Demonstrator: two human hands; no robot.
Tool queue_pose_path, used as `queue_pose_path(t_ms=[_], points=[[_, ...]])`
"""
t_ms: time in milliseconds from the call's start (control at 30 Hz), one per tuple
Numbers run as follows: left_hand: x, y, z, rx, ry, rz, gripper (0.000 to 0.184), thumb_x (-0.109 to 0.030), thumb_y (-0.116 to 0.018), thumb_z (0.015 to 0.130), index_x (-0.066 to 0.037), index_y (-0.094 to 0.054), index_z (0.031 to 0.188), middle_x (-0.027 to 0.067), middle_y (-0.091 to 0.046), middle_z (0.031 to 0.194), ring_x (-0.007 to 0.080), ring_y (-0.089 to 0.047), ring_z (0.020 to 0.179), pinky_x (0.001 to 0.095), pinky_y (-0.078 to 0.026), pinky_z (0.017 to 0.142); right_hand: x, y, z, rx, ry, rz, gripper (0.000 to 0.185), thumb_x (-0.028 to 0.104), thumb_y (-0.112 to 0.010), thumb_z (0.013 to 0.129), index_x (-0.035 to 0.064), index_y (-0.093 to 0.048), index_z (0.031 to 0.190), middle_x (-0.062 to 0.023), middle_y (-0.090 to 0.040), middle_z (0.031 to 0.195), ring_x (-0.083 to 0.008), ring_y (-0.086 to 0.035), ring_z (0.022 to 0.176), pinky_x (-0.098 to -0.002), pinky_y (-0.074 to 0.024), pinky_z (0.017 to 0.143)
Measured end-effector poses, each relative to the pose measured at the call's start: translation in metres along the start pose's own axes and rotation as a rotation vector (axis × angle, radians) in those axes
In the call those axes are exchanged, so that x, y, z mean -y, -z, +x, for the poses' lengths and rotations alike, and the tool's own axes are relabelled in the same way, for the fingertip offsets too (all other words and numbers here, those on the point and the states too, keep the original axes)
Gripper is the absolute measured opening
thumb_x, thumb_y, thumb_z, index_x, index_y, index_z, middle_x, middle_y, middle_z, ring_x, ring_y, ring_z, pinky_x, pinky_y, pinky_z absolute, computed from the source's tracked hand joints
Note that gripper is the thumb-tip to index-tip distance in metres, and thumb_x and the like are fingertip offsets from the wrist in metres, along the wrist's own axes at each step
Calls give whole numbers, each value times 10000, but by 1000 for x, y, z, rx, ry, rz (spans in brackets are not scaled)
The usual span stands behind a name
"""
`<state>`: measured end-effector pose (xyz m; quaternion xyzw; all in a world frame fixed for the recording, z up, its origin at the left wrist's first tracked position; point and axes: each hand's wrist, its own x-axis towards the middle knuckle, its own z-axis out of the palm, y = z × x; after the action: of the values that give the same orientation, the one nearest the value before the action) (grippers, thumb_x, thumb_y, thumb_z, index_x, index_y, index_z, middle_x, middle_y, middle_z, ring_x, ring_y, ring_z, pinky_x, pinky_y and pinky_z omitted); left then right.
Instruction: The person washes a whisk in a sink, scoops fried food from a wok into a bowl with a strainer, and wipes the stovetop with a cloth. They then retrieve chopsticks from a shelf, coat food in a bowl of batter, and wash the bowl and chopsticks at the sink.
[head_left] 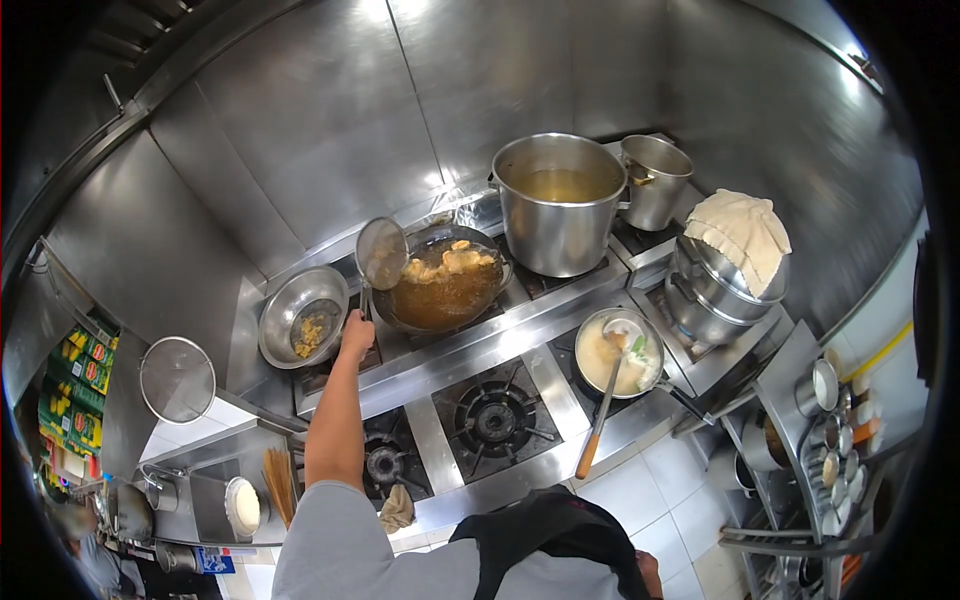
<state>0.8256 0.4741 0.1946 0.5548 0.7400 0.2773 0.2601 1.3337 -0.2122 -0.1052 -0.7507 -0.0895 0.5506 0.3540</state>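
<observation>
Mesh skimmer (382, 252) left of centre, basket overlapping the left rim of the wok (428, 238); contact unclear. My left hand (357, 335) is wrapped round its handle; my right hand (648, 574), bottom right, is mostly hidden, so I can't tell its state. Battered pieces (466, 259) in brown oil (430, 302), mid-frame. Steel bowl (277, 318) with crumbs (309, 334), farther left. My judgement: firm wrist, slow movements, knuckles clear of hot metal, drips over wok.
</observation>
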Motion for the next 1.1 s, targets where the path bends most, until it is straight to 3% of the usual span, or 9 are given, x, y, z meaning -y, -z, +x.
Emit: queue_pose_path(t_ms=[33, 67, 133, 167, 267, 300, 467, 733, 1100], points=[[6, -10, 4, 45, 36, -86, 388, -75, -440, 785, -47, -495, 1168, 158, -575, 800, 261, -562, 574, 378, -405, 454, -1, -1, 2, -2, -22, 29, 312, 184, -449, 924, 55, -510, 1201, -124, -558, 1046, -307, -584, 873, -459, -521, 731], [7, -18, 5, 48, 34, -88, 388, -75, -440, 785, -47, -495, 1168, 158, -575, 800, 261, -562, 574, 378, -405, 454, -3, -1, 4, -4, -44, 57, 315, 186, -450, 924, 56, -509, 1205, -125, -559, 1050, -306, -586, 877, -458, -520, 731], [9, -34, 6, 274, 187, -357, 264, -95, -435, 796, -155, -486, 1048, 72, -496, 663, 195, -456, 462, 339, -303, 387, -5, -6, 4, -151, -316, 449, 313, 178, -446, 923, 59, -510, 1205, -124, -563, 1037, -298, -587, 878, -434, -516, 718], [6, -42, 4, 315, 228, -456, 215, -102, -425, 799, -217, -428, 980, 12, -406, 595, 134, -355, 413, 286, -219, 374, -2, -7, -1, -151, -315, 449, 313, 178, -446, 923, 59, -510, 1205, -124, -563, 1037, -298, -587, 878, -434, -516, 718], [-1, -57, 4, 422, 295, -594, 254, -91, -422, 807, -230, -415, 1020, 10, -414, 593, 122, -362, 415, 271, -223, 367, -1, -1, -9, -52, -107, -24, 303, 171, -445, 920, 57, -520, 1190, -121, -565, 1018, -290, -582, 864, -417, -510, 704], [-3, -59, 6, 478, 322, -629, 261, -79, -421, 830, -237, -401, 1037, 4, -415, 593, 108, -359, 408, 259, -227, 362, -3, -2, -9, -23, -132, 3, 301, 170, -445, 918, 57, -525, 1186, -120, -566, 1011, -286, -581, 852, -413, -509, 704], [-7, -60, -6, 595, 354, -761, 261, -74, -431, 852, -206, -402, 1075, 6, -415, 593, 89, -349, 393, 240, -231, 345, -23, -6, 0, 4, -35, 66, 295, 170, -448, 915, 58, -536, 1174, -117, -571, 997, -276, -579, 821, -402, -515, 687], [-11, -36, -61, 673, 348, -782, 302, -14, -416, 839, -146, -417, 1111, -22, -393, 568, 57, -306, 384, 217, -205, 338, -5, -11, 1, -73, -202, 222, 291, 183, -451, 921, 67, -537, 1173, -112, -571, 1005, -280, -587, 830, -408, -519, 683], [-8, 5, -115, 431, 197, -595, 394, -25, -419, 813, -113, -407, 1197, 3, -419, 586, 78, -309, 366, 239, -202, 331, 7, -14, 5, -64, -229, 207, 284, 202, -455, 929, 78, -538, 1171, -104, -571, 1017, -285, -598, 843, -417, -526, 678]])
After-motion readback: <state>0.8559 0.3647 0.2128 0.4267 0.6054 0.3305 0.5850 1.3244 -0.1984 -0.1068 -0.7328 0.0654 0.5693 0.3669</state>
